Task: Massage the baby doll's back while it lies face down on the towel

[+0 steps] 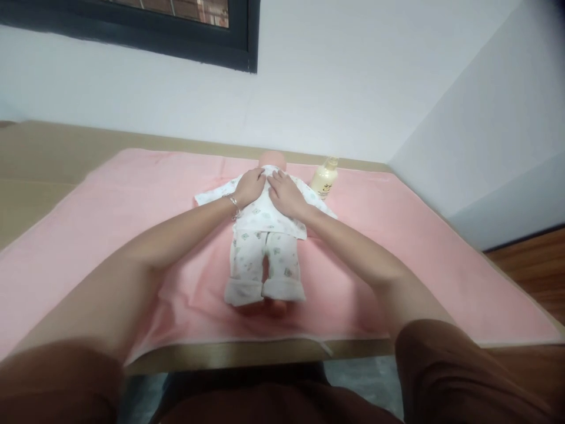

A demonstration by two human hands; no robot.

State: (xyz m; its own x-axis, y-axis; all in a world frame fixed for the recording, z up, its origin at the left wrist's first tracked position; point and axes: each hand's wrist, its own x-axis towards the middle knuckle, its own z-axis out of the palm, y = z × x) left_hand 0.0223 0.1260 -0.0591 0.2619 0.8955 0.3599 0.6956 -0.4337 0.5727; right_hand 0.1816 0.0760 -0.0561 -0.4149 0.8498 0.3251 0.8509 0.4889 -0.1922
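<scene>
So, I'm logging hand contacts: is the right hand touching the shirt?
Touching. The head view shows the right hand laid palm-down on the shirt, with no gap visible between them.

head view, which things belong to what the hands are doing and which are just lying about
In use:
doll
shirt, under the left hand and right hand
pink cloth, under the doll

Seemingly just there:
bottle, untouched beside the doll
window, in the background

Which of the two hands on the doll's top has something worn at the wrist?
The left hand: a silvery bracelet sits at its wrist, whereas the right hand has a visibly bare wrist.
</scene>
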